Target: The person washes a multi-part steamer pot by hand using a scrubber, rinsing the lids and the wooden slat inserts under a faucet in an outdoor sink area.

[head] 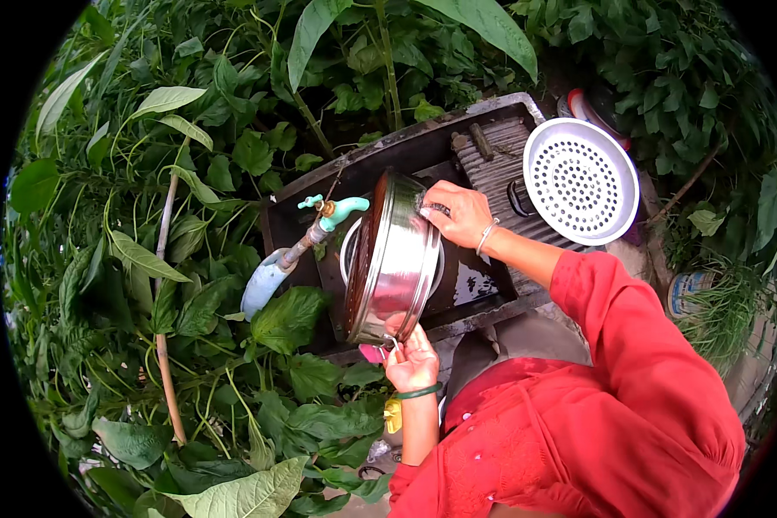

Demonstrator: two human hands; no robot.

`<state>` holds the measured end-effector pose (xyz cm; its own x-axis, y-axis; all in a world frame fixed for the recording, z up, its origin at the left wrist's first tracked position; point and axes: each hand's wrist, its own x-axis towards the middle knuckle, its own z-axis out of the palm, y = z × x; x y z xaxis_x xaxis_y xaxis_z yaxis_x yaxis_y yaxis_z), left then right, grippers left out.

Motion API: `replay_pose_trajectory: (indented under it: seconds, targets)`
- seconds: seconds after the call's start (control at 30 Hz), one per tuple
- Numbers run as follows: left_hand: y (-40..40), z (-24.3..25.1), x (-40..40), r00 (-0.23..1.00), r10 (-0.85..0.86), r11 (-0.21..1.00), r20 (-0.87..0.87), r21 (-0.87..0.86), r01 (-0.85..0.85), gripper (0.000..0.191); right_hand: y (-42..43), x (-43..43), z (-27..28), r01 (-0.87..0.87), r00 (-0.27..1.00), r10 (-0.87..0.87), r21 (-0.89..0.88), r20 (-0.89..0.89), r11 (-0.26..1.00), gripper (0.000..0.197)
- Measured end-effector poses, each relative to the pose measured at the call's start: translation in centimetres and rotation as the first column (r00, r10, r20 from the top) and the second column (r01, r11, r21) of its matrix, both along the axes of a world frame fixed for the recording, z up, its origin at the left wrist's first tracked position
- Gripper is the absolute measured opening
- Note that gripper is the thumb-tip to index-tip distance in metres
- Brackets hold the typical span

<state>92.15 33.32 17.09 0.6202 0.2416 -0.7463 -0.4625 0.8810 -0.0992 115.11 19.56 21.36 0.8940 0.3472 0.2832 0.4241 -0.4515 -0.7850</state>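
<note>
A shiny metal pot [401,265] is tipped on its side over an outdoor sink basin [485,288], its mouth turned away from my body toward the tap. My left hand [414,362] grips the pot's wire handle at the lower end. At the upper end, my right hand [454,212] grips a dark scrubber or the other handle; which one I cannot tell. Part of a round, pale-rimmed vessel [348,249] shows behind the pot. The green tap [346,210] stands close to the pot's left side. What is inside the pot is mostly hidden.
A perforated metal steamer tray [581,181] rests at the right end of the ribbed washboard [498,152]. Stone edging [395,139] borders the sink. Leafy plants [220,272] crowd the left and far sides. A labelled tub [689,292] stands at the right, and a yellow container [393,414] sits below.
</note>
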Motion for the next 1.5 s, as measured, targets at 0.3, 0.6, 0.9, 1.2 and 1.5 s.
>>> replay_pose_trajectory:
  seconds: [0.3, 0.6, 0.9, 1.2, 1.5]
  targets:
    - [-0.7, 0.3, -0.4, 1.000, 0.001, 0.999, -0.023, 0.050, 0.001, 0.032, 4.8, 1.4, 2.8, 0.053, 0.998, -0.051, 0.069, -0.022, 0.996, 0.020]
    - [-1.3, 0.5, 0.0, 0.981, -0.131, 0.971, 0.141, 0.218, 0.099, 0.032, 8.1, -12.6, 4.3, -0.573, 0.687, 0.571, -0.148, 0.450, 0.806, 0.010]
    - [-2.2, 2.7, 1.5, 0.999, 0.029, 0.994, 0.030, 0.106, -0.032, 0.030, 4.6, -3.8, 4.2, -0.259, 0.888, 0.252, -0.034, 0.386, 0.965, 0.016]
    - [-1.2, 4.2, 1.9, 0.994, -0.104, 0.979, -0.017, 0.175, 0.106, 0.025, 5.8, -7.4, 5.1, -0.496, 0.605, 0.601, -0.343, 0.522, 0.798, 0.013]
    - [-0.1, 5.0, 1.5, 0.992, -0.063, 0.972, -0.106, 0.219, 0.085, 0.029, 1.1, 4.2, 0.5, -0.031, 0.989, 0.069, 0.268, -0.133, 0.963, 0.017]
